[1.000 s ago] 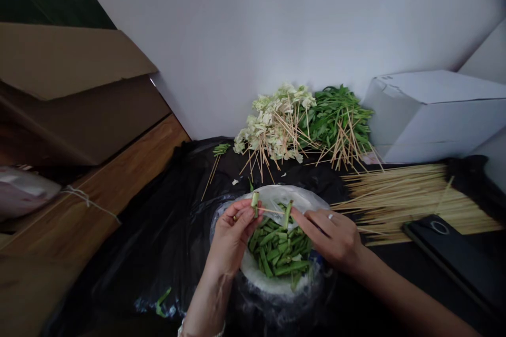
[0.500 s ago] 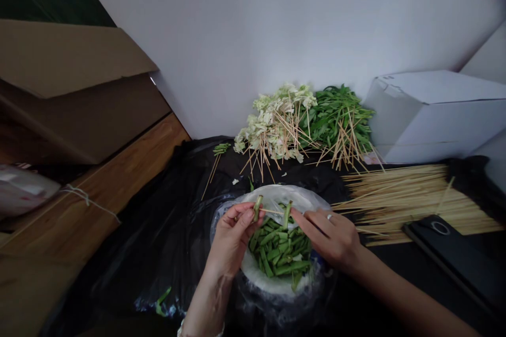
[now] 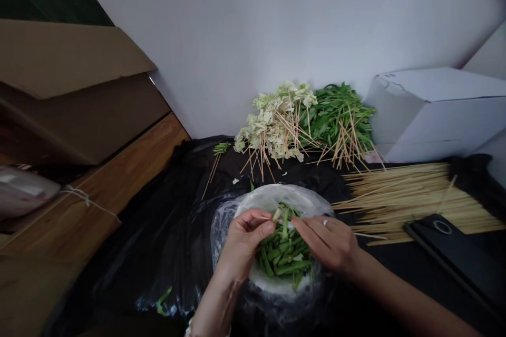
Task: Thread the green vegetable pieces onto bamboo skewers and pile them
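Note:
My left hand (image 3: 249,231) pinches a short cut green bean piece (image 3: 276,215) over the bowl. My right hand (image 3: 330,242), with a ring on one finger, is closed, its fingertips against a second green bean piece (image 3: 285,224). The two pieces stand close side by side. A thin wooden skewer runs through them, mostly hidden by my fingers. Below both hands, many cut green beans (image 3: 282,255) lie in a bowl lined with clear plastic (image 3: 312,197).
Behind the bowl lie skewered pale leaves (image 3: 272,121) and skewered green leaves (image 3: 342,116). One small bean bundle (image 3: 221,148) on skewers lies left. Loose skewers (image 3: 411,195) and a dark phone (image 3: 446,253) are right. A white box (image 3: 446,110) and cardboard box (image 3: 79,116) flank the black sheet (image 3: 158,231).
My left hand has moved right with its green bean piece, closing the gap to the other piece. The stretch of skewer seen between them is now covered. My right hand stays nearly still.

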The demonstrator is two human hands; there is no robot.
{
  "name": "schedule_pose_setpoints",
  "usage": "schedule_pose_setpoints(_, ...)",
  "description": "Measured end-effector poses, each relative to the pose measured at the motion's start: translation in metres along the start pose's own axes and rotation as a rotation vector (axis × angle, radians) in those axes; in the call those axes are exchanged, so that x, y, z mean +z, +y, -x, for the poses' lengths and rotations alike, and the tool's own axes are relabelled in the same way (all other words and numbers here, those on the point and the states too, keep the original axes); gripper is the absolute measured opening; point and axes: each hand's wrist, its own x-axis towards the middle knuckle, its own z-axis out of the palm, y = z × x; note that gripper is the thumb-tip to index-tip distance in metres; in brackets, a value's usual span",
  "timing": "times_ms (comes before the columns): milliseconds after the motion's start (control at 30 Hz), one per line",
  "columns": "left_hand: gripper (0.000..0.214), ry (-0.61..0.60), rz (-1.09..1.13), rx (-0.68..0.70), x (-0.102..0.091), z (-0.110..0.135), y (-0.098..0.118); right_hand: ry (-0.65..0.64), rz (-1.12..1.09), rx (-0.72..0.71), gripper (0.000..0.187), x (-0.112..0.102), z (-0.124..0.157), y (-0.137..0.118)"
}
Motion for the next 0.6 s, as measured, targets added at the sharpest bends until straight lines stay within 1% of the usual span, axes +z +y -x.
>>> schedule_pose_setpoints(100,0.043,-0.051,-0.010,-0.039,0.009,0.000,-0.007,0.013,0.027,-0.014,0.032,-0.002,-0.003,0.000)
schedule_pose_setpoints(167,0.050,-0.043,-0.061,0.006,0.011,-0.001,-0.005,0.005,0.046,0.001,0.030,-0.003,-0.004,0.002)
schedule_pose_setpoints(233,0.047,-0.013,-0.182,0.091,0.008,-0.002,0.004,-0.002,0.059,0.014,0.029,-0.004,-0.005,0.005)
schedule_pose_setpoints(333,0.028,0.021,-0.483,0.197,-0.007,0.000,0.024,0.009,0.069,0.022,0.029,-0.006,-0.005,0.008)
schedule_pose_setpoints(433,0.015,0.022,-0.886,0.264,-0.024,0.005,0.039,0.024,0.064,0.027,0.028,-0.008,-0.005,0.008)
schedule_pose_setpoints(500,0.010,0.023,-1.134,0.332,-0.031,0.008,0.042,0.022,0.058,0.024,0.028,-0.008,-0.005,0.007)
schedule_pose_setpoints(600,0.009,-0.005,-1.400,0.383,-0.034,0.010,0.034,-0.001,0.042,0.021,0.028,-0.006,-0.005,0.006)
